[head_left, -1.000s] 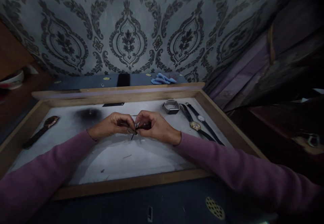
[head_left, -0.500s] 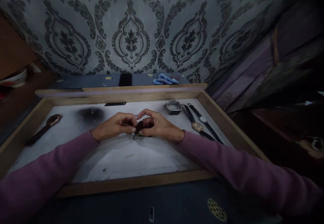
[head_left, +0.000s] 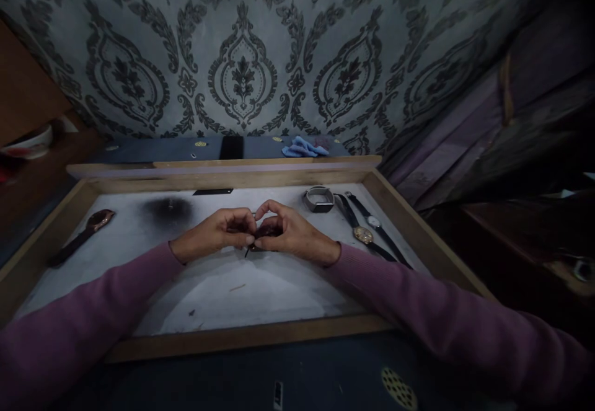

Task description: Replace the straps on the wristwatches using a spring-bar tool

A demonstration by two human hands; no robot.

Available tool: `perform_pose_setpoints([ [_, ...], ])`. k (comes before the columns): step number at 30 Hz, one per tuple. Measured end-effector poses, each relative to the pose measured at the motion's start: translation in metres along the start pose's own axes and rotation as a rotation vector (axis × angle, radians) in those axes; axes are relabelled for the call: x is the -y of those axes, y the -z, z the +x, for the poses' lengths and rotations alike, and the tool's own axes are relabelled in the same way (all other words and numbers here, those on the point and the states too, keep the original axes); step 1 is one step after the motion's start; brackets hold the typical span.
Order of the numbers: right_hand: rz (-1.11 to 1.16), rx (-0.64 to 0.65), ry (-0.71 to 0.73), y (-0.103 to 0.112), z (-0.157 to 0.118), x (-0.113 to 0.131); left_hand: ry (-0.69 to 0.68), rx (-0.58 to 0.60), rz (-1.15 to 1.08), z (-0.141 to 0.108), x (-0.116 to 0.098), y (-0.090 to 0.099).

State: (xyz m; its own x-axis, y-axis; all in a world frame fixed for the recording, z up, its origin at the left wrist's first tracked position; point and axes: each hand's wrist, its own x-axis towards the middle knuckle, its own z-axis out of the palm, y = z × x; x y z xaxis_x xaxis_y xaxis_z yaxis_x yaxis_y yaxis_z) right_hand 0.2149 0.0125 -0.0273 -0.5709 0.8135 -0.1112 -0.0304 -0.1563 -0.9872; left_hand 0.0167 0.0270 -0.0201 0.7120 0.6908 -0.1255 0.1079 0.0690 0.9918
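Observation:
Both of my hands meet over the white-floored wooden tray, fingertips almost touching. Between them is a dark wristwatch [head_left: 268,230], largely hidden by my fingers, with a thin dark end poking out below. My right hand [head_left: 297,235] is closed around it, thumb and fingers pinching. My left hand [head_left: 222,232] pinches at its left side with thumb and forefinger; just what part it grips is hidden. To the right lie a grey-banded smartwatch [head_left: 318,199], a gold-faced watch [head_left: 362,234] and a white-faced watch [head_left: 373,221].
A brown-strapped watch [head_left: 100,219] lies at the tray's left. The tray's wooden rim [head_left: 251,335] surrounds the work area. Near the back edge sits a flat black strip [head_left: 212,191]. Behind the tray is a crumpled blue cloth [head_left: 304,147]. A thin scrap [head_left: 237,287] lies in front.
The dark strap that stood up between my fingers is now lower and more hidden. My hands keep nearly the same place, and the view has shifted slightly.

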Motion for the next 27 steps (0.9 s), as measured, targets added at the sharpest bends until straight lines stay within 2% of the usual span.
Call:
perform_pose_setpoints([
  [5, -0.102, 0.097, 0.073, 0.008, -0.002, 0.004, -0.019, -0.065, -0.089, -0.001, 0.003, 0.0],
  [10, -0.28, 0.059, 0.154, 0.012, -0.002, 0.002, 0.014, -0.084, -0.179, -0.004, 0.001, 0.002],
  [14, -0.242, 0.056, 0.13, 0.012, 0.0, 0.0, 0.026, -0.073, -0.183, -0.005, -0.003, 0.002],
  [27, -0.18, 0.055, 0.181, 0.004, 0.002, -0.003, 0.019, -0.085, -0.255, -0.003, -0.001, 0.002],
])
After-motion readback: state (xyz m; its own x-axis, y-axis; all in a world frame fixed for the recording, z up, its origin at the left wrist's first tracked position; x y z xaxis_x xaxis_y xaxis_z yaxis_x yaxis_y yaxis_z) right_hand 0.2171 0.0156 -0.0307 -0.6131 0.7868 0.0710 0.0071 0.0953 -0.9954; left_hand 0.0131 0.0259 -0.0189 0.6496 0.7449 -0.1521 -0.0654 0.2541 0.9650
